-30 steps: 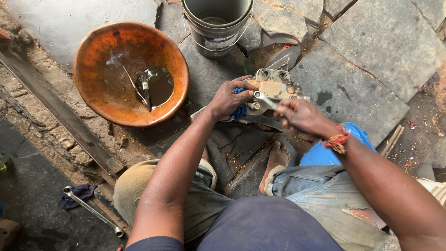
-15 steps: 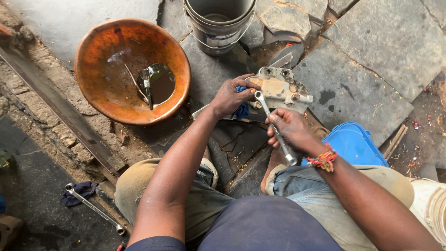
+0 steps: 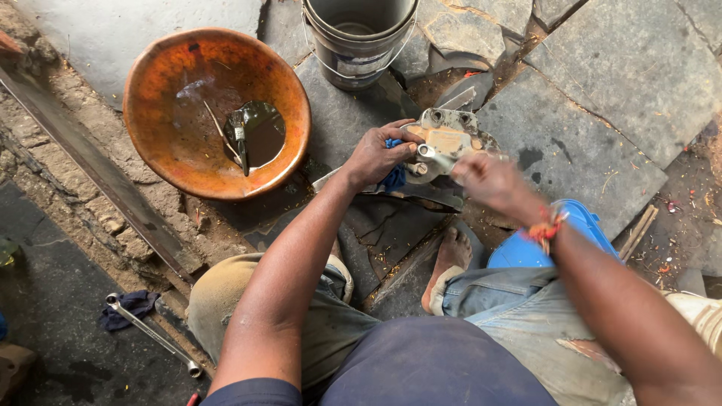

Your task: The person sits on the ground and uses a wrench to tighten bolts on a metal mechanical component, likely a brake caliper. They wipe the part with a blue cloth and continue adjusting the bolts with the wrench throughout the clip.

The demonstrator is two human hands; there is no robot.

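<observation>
A grimy grey metal machine part (image 3: pixel 448 135) rests on the stone floor in front of me. My left hand (image 3: pixel 374 156) grips its left side together with a blue rag (image 3: pixel 394 176). My right hand (image 3: pixel 489 180), blurred, is closed around a silvery metal tool (image 3: pixel 432 153) whose round end presses on the part. A red and orange thread band sits on my right wrist.
An orange rusty bowl (image 3: pixel 154 90) with dark oil and a brush (image 3: pixel 240 140) lies at the left. A grey bucket (image 3: pixel 359 37) stands behind the part. A blue plastic lid (image 3: pixel 526 252) lies by my bare foot. A wrench (image 3: pixel 154 335) and cloth lie at the lower left.
My right hand drew back from the part with the tool half a second ago and has now returned to the part. My left hand stayed on the part.
</observation>
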